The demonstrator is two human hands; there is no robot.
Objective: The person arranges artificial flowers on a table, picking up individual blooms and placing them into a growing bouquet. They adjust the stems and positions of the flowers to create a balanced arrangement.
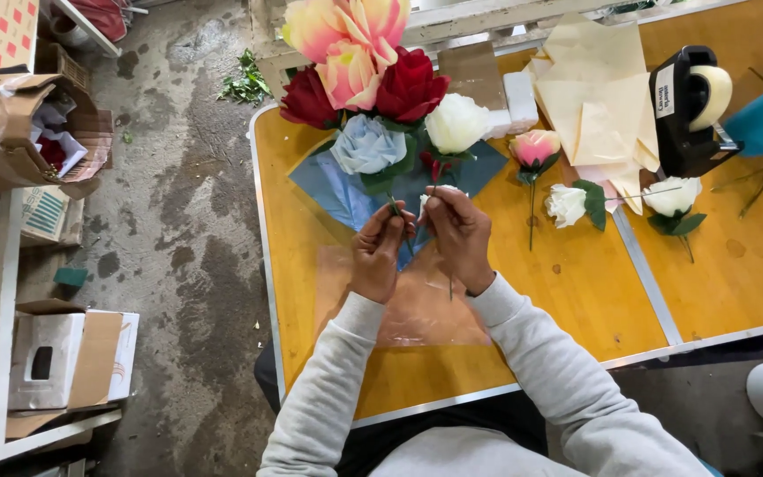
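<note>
My left hand (380,252) and right hand (459,237) both pinch thin green stems of the bunch of fabric flowers, red, pink, white & pale blue (380,97), held over the blue paper sheet (346,194) on the orange table w/ metal rim (576,291). Bunch sits near the table's far-left corner. Right of bunch: single pink rose (534,148), white rose (567,205), black tape dispenser (686,106). Bare tabletop near the front edge.

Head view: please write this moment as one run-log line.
left hand: holds flower stems | right hand: holds white bud | bouquet over blue paper | yellow table
</note>
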